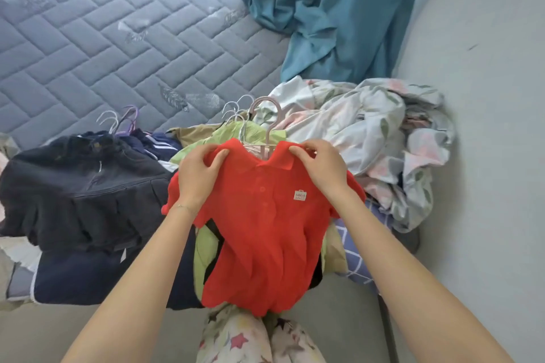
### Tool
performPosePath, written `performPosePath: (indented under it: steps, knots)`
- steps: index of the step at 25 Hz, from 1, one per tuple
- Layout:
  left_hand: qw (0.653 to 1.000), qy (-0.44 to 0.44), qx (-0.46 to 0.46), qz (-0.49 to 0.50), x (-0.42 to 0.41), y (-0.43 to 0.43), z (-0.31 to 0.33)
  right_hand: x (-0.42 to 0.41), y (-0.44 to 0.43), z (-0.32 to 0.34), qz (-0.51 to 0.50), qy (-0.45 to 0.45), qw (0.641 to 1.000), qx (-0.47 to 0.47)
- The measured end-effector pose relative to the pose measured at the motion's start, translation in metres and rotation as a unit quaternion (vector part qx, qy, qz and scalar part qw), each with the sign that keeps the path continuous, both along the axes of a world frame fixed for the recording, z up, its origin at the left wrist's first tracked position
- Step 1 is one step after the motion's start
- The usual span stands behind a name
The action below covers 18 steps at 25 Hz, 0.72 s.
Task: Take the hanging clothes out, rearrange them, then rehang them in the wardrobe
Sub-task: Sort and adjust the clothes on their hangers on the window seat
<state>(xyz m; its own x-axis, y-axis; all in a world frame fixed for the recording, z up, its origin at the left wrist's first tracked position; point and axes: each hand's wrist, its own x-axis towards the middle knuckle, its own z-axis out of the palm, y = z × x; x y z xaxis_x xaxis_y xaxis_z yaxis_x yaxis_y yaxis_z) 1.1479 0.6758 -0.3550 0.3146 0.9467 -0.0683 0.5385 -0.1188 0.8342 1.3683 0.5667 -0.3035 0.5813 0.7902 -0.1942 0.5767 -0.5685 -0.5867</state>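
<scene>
The red polo shirt (265, 230) lies on the pile of hung clothes at the mattress (118, 38) edge. Its long axis runs straight away from me, with the collar at the far end and the hem nearest my knees. The pink hanger (269, 127) inside it points its hook beyond the collar. My left hand (199, 177) pinches the shirt's left shoulder, thumb on top and fingers curled under the cloth. My right hand (320, 168) grips the other shoulder beside the collar. Both forearms reach forward, palms down. Dark clothes (73, 180) lie left of the shirt and floral bedding (368, 127) lies to its right.
</scene>
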Motion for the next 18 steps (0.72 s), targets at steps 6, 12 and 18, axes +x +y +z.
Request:
performPosePath:
  steps: [6,12,18]
  knots:
    - [0.999,0.030,0.005,0.034,0.014,0.070,-0.132,0.017,0.079,-0.141,0.010,0.001,1.000,0.008]
    - [0.999,0.034,0.019,0.036,0.019,0.103,-0.233,0.016,0.116,-0.229,0.027,-0.077,0.997,-0.004]
    - [0.999,-0.005,0.028,0.044,0.016,0.091,-0.234,0.002,0.103,-0.227,0.080,-0.116,0.990,-0.019]
